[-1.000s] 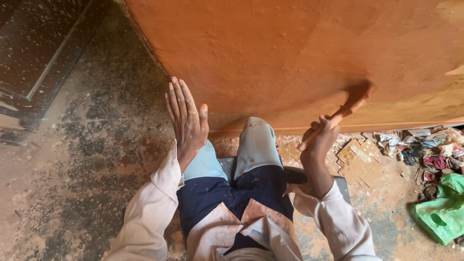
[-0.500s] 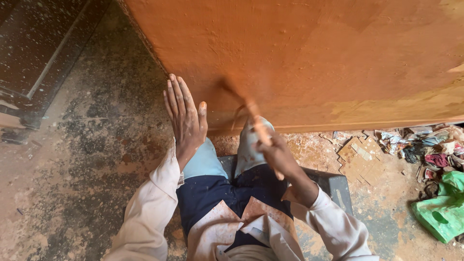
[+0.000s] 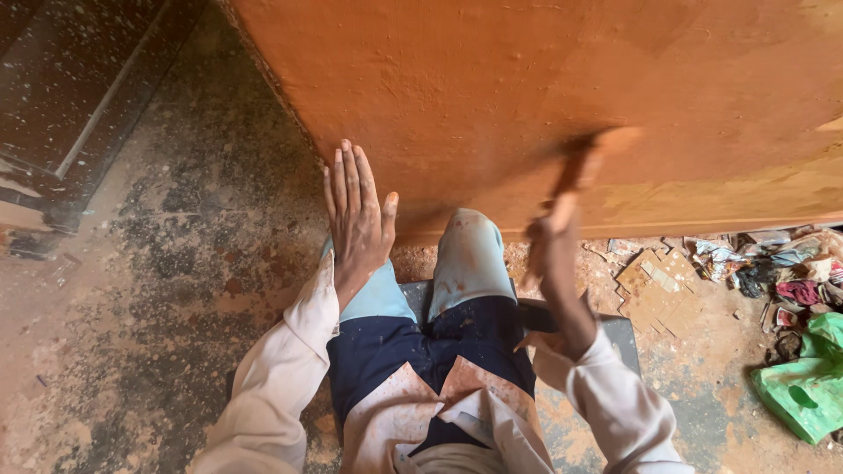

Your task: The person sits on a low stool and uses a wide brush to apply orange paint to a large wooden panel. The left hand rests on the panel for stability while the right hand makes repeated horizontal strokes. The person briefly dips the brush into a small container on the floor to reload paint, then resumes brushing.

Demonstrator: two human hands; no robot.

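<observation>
My left hand [image 3: 356, 219] is open, fingers straight and together, lying flat at the foot of the orange plastered wall [image 3: 527, 79] above my left knee. Raised in front of the wall's lower part, my right hand [image 3: 549, 241] is shut on a small hand tool [image 3: 584, 162]. The tool is blurred and coated orange-brown, so its kind is unclear. I sit facing the wall on a dark low seat [image 3: 619, 333], in light trousers and a stained apron.
The dusty concrete floor [image 3: 158, 290] spreads to the left, with a dark step or frame [image 3: 61, 114] at the upper left. Broken tile pieces [image 3: 659, 290], scraps of rubbish [image 3: 781, 272] and a green plastic bag [image 3: 808, 386] lie at the right along the wall's base.
My right hand swept the tool leftward along the lower wall, then back to the right and upward. My left hand has stayed flat in the same place.
</observation>
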